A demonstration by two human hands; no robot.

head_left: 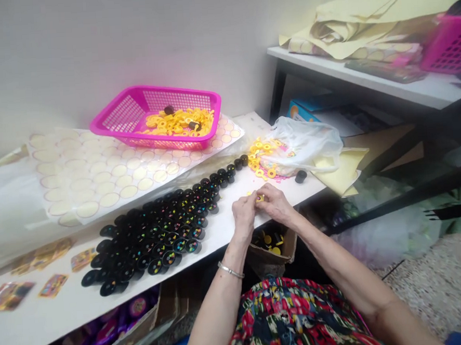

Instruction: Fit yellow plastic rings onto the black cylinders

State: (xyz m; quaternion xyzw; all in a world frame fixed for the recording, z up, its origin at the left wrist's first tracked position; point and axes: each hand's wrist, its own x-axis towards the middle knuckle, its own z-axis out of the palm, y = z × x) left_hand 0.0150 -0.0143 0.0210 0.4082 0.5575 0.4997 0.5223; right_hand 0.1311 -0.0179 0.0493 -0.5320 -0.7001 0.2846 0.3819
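Both hands meet above the front edge of the white table, fingers pinched around a small yellow piece (259,198) with a dark spot in its middle. My left hand (244,211) is closed at its left side. From the right, my right hand (275,206) grips the same piece, its fingertips touching the left ones. Left of the hands stand rows of small black round cups (159,231) with coloured bits inside. Beyond the hands lies a pile of yellow ring-shaped pieces (261,157), and a single black cup (300,176) rests to the right.
A pink basket (156,141) holding yellow rings stands on sheets of round stickers (126,192). A clear plastic bag (310,141) lies behind the ring pile. Below the table edge, a cardboard box (290,247) contains black and yellow pieces. A shelf (350,79) rises at right.
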